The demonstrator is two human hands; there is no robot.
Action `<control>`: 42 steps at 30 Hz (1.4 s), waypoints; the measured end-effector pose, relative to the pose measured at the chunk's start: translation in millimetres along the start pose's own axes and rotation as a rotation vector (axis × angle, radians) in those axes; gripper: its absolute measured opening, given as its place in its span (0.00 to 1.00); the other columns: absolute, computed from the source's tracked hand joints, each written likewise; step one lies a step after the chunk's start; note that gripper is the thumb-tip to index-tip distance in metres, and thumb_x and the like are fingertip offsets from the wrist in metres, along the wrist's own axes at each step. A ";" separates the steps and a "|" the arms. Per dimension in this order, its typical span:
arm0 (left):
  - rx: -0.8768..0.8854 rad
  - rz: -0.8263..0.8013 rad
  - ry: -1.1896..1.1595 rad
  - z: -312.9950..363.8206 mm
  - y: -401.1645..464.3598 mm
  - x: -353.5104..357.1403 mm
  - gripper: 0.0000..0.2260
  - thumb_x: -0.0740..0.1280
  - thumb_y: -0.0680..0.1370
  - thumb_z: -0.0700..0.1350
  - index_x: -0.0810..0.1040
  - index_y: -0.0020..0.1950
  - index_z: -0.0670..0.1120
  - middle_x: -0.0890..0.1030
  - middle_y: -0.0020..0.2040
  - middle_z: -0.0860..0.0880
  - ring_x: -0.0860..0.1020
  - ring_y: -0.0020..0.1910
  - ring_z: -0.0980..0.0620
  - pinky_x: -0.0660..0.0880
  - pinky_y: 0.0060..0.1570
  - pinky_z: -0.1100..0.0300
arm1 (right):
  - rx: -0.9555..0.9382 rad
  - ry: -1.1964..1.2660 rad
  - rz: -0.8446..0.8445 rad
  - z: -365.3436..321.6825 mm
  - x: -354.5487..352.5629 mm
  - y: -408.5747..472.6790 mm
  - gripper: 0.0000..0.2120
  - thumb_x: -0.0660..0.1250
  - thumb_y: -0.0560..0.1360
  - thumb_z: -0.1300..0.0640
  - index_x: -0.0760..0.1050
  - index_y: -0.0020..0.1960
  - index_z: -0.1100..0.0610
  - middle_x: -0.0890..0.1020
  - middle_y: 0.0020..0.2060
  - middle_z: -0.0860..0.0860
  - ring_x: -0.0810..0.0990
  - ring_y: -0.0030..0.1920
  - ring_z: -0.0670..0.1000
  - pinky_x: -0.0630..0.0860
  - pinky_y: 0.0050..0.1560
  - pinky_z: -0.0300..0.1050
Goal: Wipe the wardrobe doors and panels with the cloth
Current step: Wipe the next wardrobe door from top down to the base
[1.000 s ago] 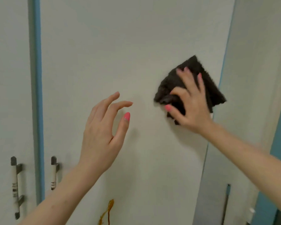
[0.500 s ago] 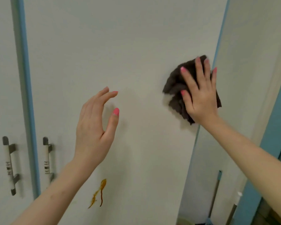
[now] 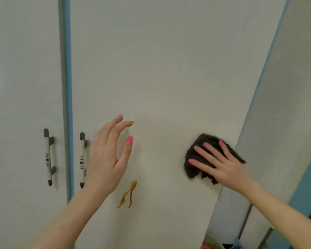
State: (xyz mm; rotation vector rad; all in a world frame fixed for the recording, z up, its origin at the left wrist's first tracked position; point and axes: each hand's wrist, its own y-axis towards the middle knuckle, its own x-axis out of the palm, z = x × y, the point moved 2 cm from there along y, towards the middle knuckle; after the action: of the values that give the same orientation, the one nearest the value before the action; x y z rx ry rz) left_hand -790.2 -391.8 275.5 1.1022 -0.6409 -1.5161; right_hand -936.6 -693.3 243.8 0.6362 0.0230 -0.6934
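Note:
A pale wardrobe door (image 3: 160, 69) fills the view. Near its right edge, my right hand (image 3: 221, 164) presses a dark brown cloth (image 3: 196, 155) flat against the panel with straight, spread fingers. My left hand (image 3: 109, 155) hovers in front of the same door, fingers relaxed and holding nothing, just right of the door's handle (image 3: 82, 159). An orange-brown stain (image 3: 128, 194) streaks the panel below my left hand. A second door (image 3: 22, 87) with its own handle (image 3: 48, 157) lies to the left, past a blue strip (image 3: 66, 97).
A grey side panel (image 3: 280, 123) with blue trim runs along the right. At the bottom right, a mop or broom pole (image 3: 246, 223) and a pale perforated basket (image 3: 212, 244) show behind the door's edge.
My right hand has slid the cloth down the panel near the right edge, its fingers now flat and spread. The view has shifted, so the stain and handles sit higher in frame.

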 end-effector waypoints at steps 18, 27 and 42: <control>-0.084 -0.001 -0.034 -38.7 -18.6 -35.8 0.16 0.54 0.78 0.53 0.71 0.64 0.54 0.68 0.68 0.58 0.64 0.68 0.60 0.59 0.66 0.64 | 0.289 0.118 0.144 -53.6 3.0 138.9 0.24 0.59 0.80 0.62 0.62 0.75 0.50 0.66 0.73 0.54 0.60 0.75 0.60 0.55 0.73 0.65; -0.159 -0.031 -0.045 -67.5 -47.2 -51.9 0.16 0.54 0.78 0.54 0.69 0.65 0.57 0.69 0.68 0.58 0.64 0.68 0.61 0.58 0.65 0.70 | -0.060 0.259 -0.008 -178.3 38.0 129.3 0.28 0.59 0.77 0.64 0.63 0.75 0.50 0.63 0.74 0.50 0.54 0.77 0.58 0.47 0.76 0.61; -0.180 -0.001 -0.062 -78.9 -45.5 -64.8 0.17 0.54 0.78 0.53 0.69 0.66 0.55 0.68 0.69 0.58 0.62 0.68 0.66 0.55 0.65 0.74 | 0.382 0.333 0.204 -179.5 28.3 208.7 0.22 0.63 0.78 0.63 0.67 0.72 0.60 0.68 0.72 0.54 0.57 0.76 0.60 0.53 0.74 0.65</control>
State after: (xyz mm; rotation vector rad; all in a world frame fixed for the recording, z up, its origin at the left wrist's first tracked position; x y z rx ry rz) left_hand -742.5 -305.6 222.7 0.9219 -0.5345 -1.5806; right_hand -755.6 -487.6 204.2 1.1013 0.1344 -0.3893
